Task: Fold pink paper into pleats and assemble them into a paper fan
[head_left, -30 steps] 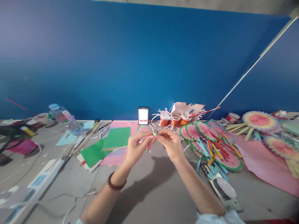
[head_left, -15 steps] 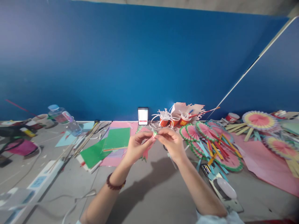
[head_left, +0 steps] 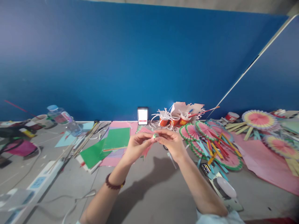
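Both my hands meet above the grey table (head_left: 149,193) at the middle of the view. My left hand (head_left: 136,146) pinches a small folded pink and green paper piece (head_left: 146,150) at its top end; a bead bracelet sits on that wrist. My right hand (head_left: 170,143) pinches the same piece from the right, fingertips touching at a small green and white tip (head_left: 154,135). The pink folds hang down between the two hands.
Green and pink paper sheets (head_left: 116,138) lie to the left, with sticks and a water bottle (head_left: 62,118) further left. A phone (head_left: 142,115) leans on the blue wall. Orange cups (head_left: 174,120) stand behind. Finished pleated paper fans (head_left: 210,140) are piled at right. A power strip (head_left: 37,183) lies front left.
The hands stay pinched together on the paper piece and shift only slightly; the hanging pink folds have drawn up a little under the left hand.
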Tool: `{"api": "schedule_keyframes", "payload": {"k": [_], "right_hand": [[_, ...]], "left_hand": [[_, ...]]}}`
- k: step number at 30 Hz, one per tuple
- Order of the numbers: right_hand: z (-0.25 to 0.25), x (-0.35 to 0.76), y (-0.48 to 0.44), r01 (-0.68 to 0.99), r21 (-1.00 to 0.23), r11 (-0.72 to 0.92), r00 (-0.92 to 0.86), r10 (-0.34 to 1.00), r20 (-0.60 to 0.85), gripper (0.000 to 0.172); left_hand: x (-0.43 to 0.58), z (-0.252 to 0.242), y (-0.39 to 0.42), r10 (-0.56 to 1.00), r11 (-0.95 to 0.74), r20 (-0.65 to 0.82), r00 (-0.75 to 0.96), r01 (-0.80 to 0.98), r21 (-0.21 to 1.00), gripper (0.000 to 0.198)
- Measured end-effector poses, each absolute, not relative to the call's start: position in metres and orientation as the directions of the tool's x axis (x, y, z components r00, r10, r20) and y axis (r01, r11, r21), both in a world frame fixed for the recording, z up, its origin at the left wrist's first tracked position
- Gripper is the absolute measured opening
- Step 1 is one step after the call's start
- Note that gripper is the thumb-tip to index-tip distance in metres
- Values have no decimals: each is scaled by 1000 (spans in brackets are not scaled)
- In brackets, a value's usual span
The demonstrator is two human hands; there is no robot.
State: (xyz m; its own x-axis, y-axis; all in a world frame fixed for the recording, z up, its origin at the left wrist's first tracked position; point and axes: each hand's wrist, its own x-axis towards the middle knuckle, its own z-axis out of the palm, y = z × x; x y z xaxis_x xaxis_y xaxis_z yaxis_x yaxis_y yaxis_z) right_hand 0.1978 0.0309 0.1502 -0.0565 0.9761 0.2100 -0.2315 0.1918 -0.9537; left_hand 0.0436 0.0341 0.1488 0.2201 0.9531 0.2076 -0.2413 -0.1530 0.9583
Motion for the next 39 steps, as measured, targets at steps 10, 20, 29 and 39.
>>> {"api": "schedule_keyframes", "payload": {"k": [10,20,29,39], "right_hand": [[150,198,28,-73,-883,465,14,885,465,3],[152,205,27,1,-908,420,-143,898,415,24],[147,209,32,77,-872,484,-53,875,481,8],[148,209,42,-105,-956,274,0,961,276,12]], "left_hand": [[44,141,35,935,-290,312,168,-144,946,24],[42,138,36,892,-440,440,106,-22,898,19],[44,136,35,913,-380,364,184,61,923,23],[44,141,39,936,-223,166,311,157,962,26]]}}
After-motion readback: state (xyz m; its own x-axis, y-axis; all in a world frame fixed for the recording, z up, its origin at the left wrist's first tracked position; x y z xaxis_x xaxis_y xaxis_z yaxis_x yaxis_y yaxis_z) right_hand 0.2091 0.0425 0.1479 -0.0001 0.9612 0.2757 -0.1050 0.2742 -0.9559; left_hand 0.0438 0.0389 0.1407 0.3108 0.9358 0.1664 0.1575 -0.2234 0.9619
